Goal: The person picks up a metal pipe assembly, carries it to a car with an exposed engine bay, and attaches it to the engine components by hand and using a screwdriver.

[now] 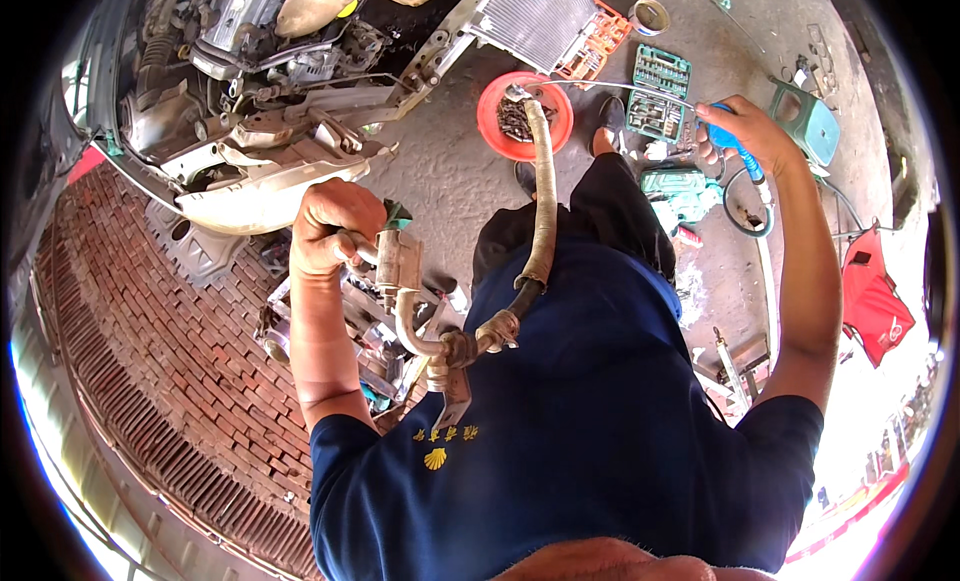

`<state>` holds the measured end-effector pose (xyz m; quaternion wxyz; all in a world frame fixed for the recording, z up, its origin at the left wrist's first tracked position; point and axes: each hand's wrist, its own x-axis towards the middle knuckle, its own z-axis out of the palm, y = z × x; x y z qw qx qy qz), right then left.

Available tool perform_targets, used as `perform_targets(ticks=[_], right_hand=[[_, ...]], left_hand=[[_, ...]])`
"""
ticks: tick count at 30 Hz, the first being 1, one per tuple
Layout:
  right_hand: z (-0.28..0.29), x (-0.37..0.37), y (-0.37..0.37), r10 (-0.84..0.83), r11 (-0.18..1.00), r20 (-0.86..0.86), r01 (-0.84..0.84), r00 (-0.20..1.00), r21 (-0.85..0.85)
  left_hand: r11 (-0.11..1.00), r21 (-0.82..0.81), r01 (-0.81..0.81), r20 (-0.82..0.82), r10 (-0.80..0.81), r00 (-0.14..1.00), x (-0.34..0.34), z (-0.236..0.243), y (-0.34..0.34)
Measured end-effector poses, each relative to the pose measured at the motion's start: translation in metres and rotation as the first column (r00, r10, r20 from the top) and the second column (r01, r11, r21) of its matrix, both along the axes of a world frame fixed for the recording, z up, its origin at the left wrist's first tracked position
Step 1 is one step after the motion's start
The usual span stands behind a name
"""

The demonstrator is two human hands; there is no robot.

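My left hand (335,226) is closed round the metal end of a pipe-and-hose assembly (543,186). That assembly has a bent metal pipe, several fittings and a tan wrapped hose that reaches across in front of my shirt. A small green piece (397,215) shows beside my left fingers. On the other side, my right hand (750,136) grips a blue air blow gun (722,131). Its long thin nozzle (620,85) stretches left to the hose's far end fitting (517,92), over a red basin (566,116) of bolts. Whether the tip enters the fitting, I cannot tell.
A car's opened front (260,161) and a radiator (530,26) lie to the left and ahead. Socket sets (660,71), a green stool (806,126) and a red folding seat (877,296) stand right. Loose parts lie on the brick floor (190,351) side.
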<state>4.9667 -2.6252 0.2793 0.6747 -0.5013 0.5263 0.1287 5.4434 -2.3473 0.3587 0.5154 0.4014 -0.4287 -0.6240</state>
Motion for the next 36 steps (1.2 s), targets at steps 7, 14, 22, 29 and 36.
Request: perform_targets(ticks=[7,14,22,29,36], right_hand=[[-0.002,0.004,0.001,0.022,0.999,-0.022,-0.022,1.0,-0.044],[-0.014,0.005,-0.005,0.017,0.997,0.008,-0.017,1.0,-0.079],[-0.056,0.001,-0.039,0.06,0.988,0.105,-0.074,0.993,0.132],[-0.065,0.009,-0.047,0.041,0.992,0.092,-0.052,0.995,0.115],[-0.062,-0.028,-0.042,-0.051,0.987,0.146,0.027,0.988,0.158]], left_hand=[[1.0,-0.008,-0.006,-0.012,0.005,1.0,-0.001,0.0,0.0],[0.999,-0.012,0.051,-0.026,-0.052,0.998,-0.002,0.001,-0.004],[0.978,-0.081,0.193,-0.003,-0.194,0.981,-0.004,0.009,-0.026],[0.95,-0.115,0.291,0.023,-0.29,0.957,-0.011,0.019,-0.045],[0.957,-0.114,0.268,-0.039,-0.274,0.961,-0.013,0.015,-0.042]])
